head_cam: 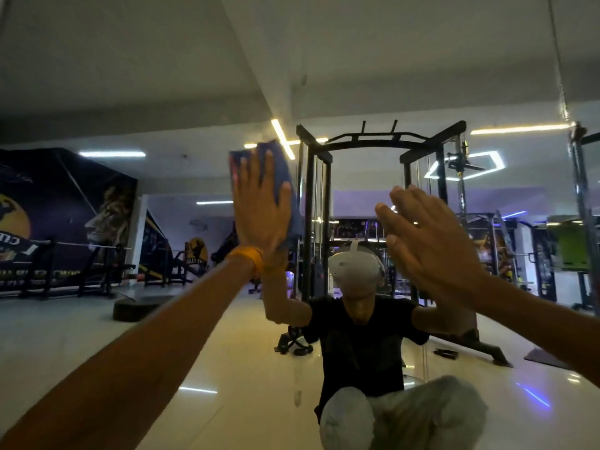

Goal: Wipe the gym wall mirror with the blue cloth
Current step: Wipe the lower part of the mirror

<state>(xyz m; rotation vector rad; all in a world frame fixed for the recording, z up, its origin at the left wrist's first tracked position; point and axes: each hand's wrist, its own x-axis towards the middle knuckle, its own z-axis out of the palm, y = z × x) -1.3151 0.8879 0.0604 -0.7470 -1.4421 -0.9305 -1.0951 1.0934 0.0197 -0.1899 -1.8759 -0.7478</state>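
Observation:
The gym wall mirror [181,336] fills the whole view in front of me. My left hand [259,209] lies flat with straight fingers on the blue cloth [282,170] and presses it against the glass, left of centre and above head height. An orange band circles that wrist. My right hand [431,241] is raised to the right with its fingers straight and spread, flat on or just off the glass, and holds nothing. Between the two hands the mirror shows a crouching person in a black shirt with a white headset.
The mirror reflects a black cable rack [383,151] behind the crouching person, benches and a dark wall mural [65,216] on the left, more machines on the right, and a shiny tiled floor [227,368]. A vertical mirror seam [581,196] runs at the far right.

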